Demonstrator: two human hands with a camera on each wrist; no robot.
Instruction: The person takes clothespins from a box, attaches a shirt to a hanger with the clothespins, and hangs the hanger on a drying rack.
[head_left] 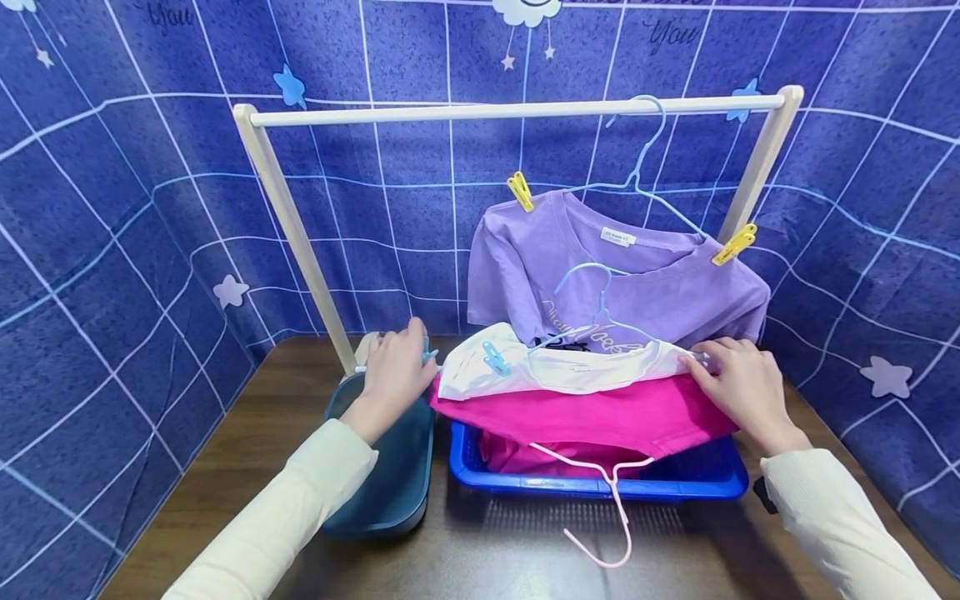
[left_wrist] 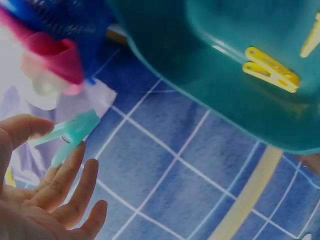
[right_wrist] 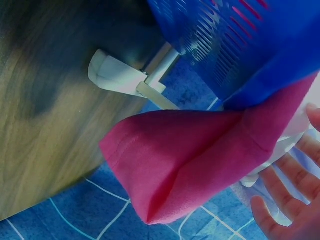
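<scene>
My left hand pinches a light blue clothespin between thumb and finger, its handles pressed together only partly, beside the left end of a white shirt. The right hand grips the white shirt's right shoulder, thumb in front. A light blue hanger rises from the shirt's neck, and another blue clothespin sits on its left shoulder. In front of the white cloth lies a bright pink garment, from which a pink hanger points hook-down towards me.
Beneath the garments stands a blue basket. A teal bin on the left holds yellow clothespins. Behind, a purple shirt hangs by a blue hanger from the rack's rail, with yellow clothespins on both shoulders.
</scene>
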